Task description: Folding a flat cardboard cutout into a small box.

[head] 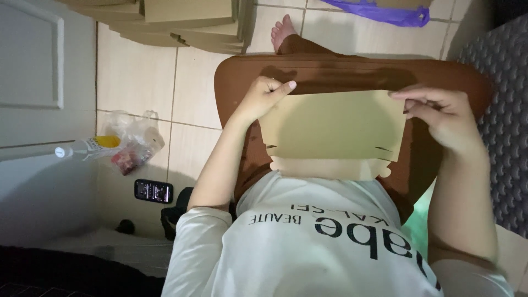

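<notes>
Tan cardboard sheet lies flat across the person's lap, over the brown trousers. Left hand pinches its left edge; right hand grips its right edge. Beyond the sheet, stacked cardboard sits on the tiled floor.

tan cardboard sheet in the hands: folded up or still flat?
Mostly flat. The tan die-cut cardboard sheet lies spread across the lap, left hand and right hand pinching its far corners; the near flaps look unfolded.
</notes>
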